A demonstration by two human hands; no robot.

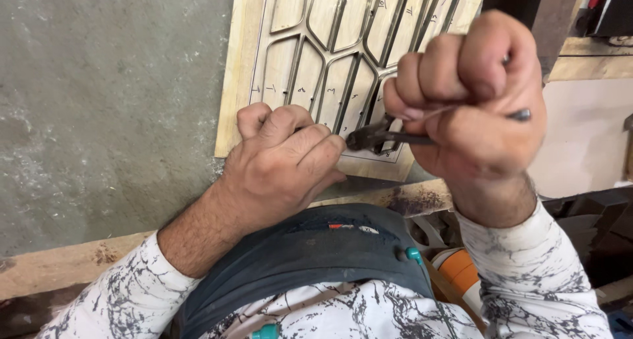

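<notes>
pliers [379, 138] on carved wooden panel [316, 62], frame centre.
right hand [475, 108] fisted around the handles; left hand [283, 161] curled, pressing the panel.

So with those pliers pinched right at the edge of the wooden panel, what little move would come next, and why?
Probably a short, steady pull of the right hand back from the wooden panel. The pliers sit with their tips at the panel's lower edge, closed on something too small to make out, and the left hand presses on the panel beside them, apparently bracing it.

Both hands fisted: left hand [287, 157] low, right hand [471, 92] raised.
</notes>
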